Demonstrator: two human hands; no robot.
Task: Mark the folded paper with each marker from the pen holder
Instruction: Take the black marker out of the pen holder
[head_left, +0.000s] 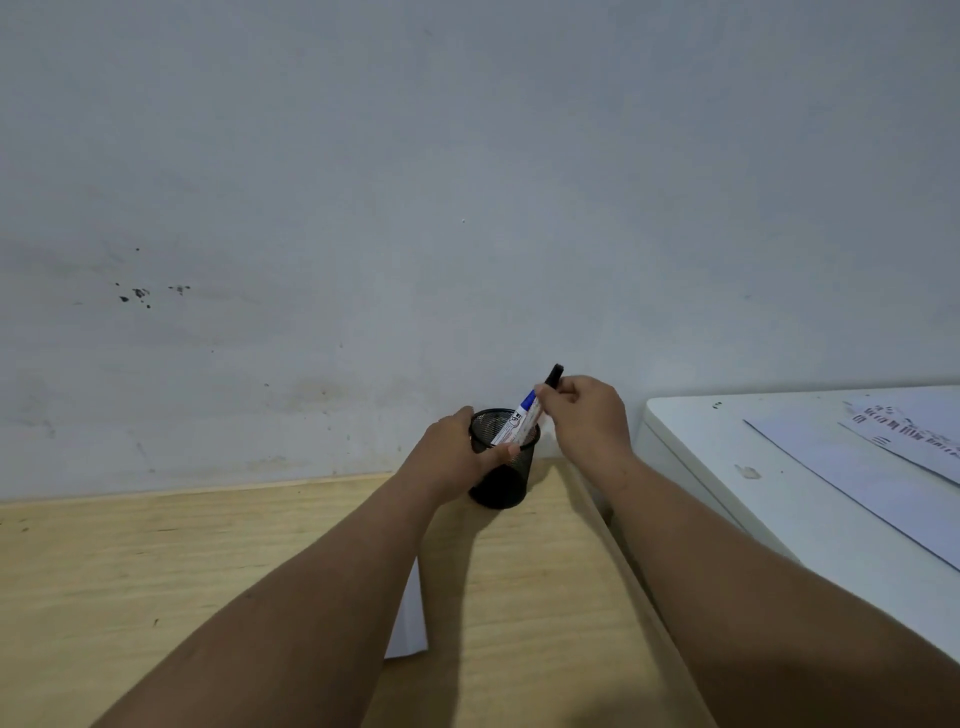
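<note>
The left hand (457, 452) is wrapping around the left side of a black mesh pen holder (503, 467), fingers curled behind its rim and the thumb pressing across the front, gripping it closed. The right hand (584, 415) is pinching the upper part of a marker (524, 410) between the thumb and fingertips, closed on it. The marker is tilting up and to the right, its white and blue barrel sitting partly inside the holder's mouth while its black end is sticking out above the right hand.

The pen holder is standing upright on a pale wooden counter (156, 597), near the counter's far right corner and close to the wall (467, 182). Both bare forearms are reaching forward from the bottom of the view and are covering much of the counter.

The folded paper (410, 623), white, is lying flat on the counter nearer the person, well apart from the holder. The left forearm is crossing over it and hiding most of it, so only a narrow strip and one corner are showing.

To the right, just beside the wooden counter, a white surface (727, 457) is carrying pale printed sheets (883, 478) with dark markings too small to read. The wall behind is grey-white, with a few dark specks on its left part.
</note>
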